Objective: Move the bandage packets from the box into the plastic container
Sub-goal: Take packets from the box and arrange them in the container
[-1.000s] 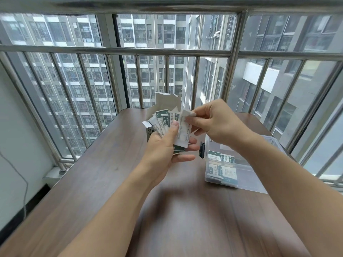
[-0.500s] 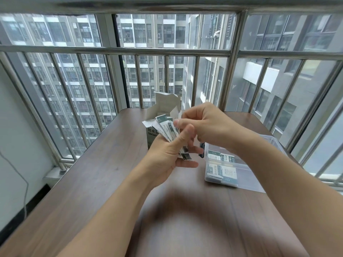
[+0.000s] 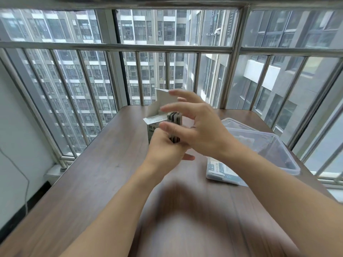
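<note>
My left hand (image 3: 165, 151) grips a stack of bandage packets (image 3: 174, 117), held edge-on and upright above the table. Over and to the right of the stack hovers my right hand (image 3: 196, 127), its fingers spread and straight around the packets' top; the view is blurred there. Behind both hands stands the white bandage box (image 3: 154, 125) with its lid flap raised. The clear plastic container (image 3: 274, 154) lies at the right, with a few packets (image 3: 220, 168) inside near its front end.
The brown wooden table (image 3: 96, 175) runs up to a metal railing (image 3: 115, 47) with glass panels behind it. A white wall with a thin cable (image 3: 26, 182) stands at the left, below the table's edge.
The fanned packets have been squared into an upright stack in my left hand. My right hand let go of the single packet it pinched and opened its fingers over the stack.
</note>
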The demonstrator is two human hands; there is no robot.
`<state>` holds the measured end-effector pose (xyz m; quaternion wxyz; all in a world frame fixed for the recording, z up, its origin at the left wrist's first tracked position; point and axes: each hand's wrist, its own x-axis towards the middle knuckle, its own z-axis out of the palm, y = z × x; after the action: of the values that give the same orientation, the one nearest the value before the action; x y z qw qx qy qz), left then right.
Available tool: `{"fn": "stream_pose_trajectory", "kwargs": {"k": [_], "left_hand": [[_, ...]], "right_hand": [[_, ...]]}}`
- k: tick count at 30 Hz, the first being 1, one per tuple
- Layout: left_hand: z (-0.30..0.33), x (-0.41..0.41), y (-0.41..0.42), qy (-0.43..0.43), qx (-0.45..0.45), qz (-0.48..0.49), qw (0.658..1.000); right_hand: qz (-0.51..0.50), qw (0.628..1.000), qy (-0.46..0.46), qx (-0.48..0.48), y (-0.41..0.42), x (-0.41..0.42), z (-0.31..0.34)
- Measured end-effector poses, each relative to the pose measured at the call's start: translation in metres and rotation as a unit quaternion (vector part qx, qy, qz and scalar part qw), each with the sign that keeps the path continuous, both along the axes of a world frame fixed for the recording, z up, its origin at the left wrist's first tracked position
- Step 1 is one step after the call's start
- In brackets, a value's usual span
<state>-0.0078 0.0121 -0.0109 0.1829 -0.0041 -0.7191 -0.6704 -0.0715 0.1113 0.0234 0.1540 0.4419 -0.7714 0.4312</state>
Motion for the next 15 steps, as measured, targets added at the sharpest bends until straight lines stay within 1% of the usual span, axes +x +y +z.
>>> {"fn": "stream_pose_trajectory", "kwargs": {"k": [3, 4, 6, 7, 9, 11, 13, 15], "left_hand": [[-0.002, -0.002, 0.001, -0.022, 0.011, -0.005, 1.0], [-0.002, -0.002, 0.002, -0.024, 0.005, -0.006, 1.0], [-0.001, -0.001, 0.003, -0.028, -0.008, 0.004, 1.0], [-0.001, -0.001, 0.003, -0.03, 0.002, 0.012, 0.999], [-0.001, -0.002, 0.002, -0.029, 0.041, 0.024, 0.998], [-0.004, -0.005, -0.002, -0.017, 0.058, 0.042, 0.997], [-0.005, -0.006, -0.003, -0.017, 0.051, 0.035, 0.998], [-0.005, -0.004, 0.0, -0.028, 0.054, 0.004, 0.998]], "right_hand": [[0.022, 1.0, 0.005, 0.003, 0.001, -0.003, 0.001], [0.028, 0.999, 0.008, 0.027, 0.002, -0.002, 0.003], [0.031, 0.993, 0.015, 0.115, 0.003, 0.0, 0.005], [0.032, 0.989, 0.016, 0.143, 0.003, 0.0, 0.004], [0.037, 0.991, 0.015, 0.129, 0.006, -0.001, 0.006], [0.035, 0.993, 0.016, 0.112, 0.009, -0.006, 0.009], [0.052, 0.988, -0.017, 0.144, 0.014, -0.011, 0.014], [0.091, 0.979, -0.06, 0.175, 0.025, -0.015, 0.024]]}}
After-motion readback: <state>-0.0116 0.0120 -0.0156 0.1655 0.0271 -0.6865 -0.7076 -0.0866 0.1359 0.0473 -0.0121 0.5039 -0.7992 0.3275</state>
